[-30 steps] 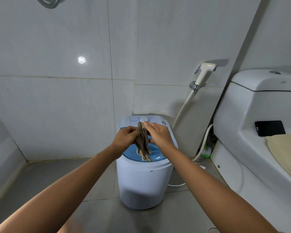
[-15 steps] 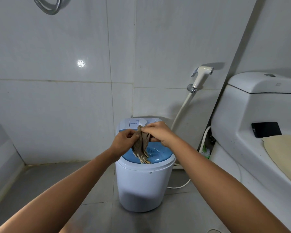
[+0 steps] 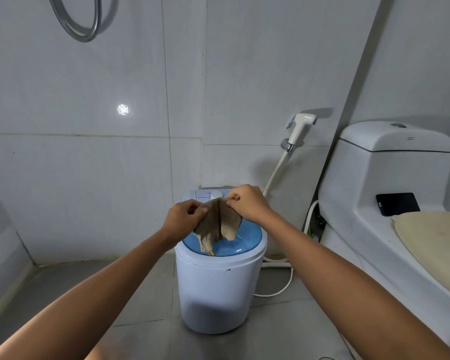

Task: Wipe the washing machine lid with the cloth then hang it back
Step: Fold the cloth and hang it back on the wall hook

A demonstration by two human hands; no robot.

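Observation:
A small white washing machine (image 3: 213, 289) stands on the floor by the tiled wall, with a round blue lid (image 3: 247, 239) on top. Above the lid hangs a brown knitted cloth (image 3: 218, 226), spread between both hands. My left hand (image 3: 183, 219) pinches its left top edge. My right hand (image 3: 247, 202) pinches the right top corner, a little higher. The cloth's lower tip hangs down over the front of the lid; whether it touches is unclear.
A white toilet (image 3: 390, 203) fills the right side, with a black phone (image 3: 397, 203) on its ledge and a beige seat cover (image 3: 434, 237). A bidet sprayer (image 3: 300, 129) and hose hang on the wall. A metal shower hose (image 3: 81, 22) loops at top left.
The cloth was a narrow bunched strip between my hands; both hands have drawn apart and it is now spread wider. The view has tilted up a little.

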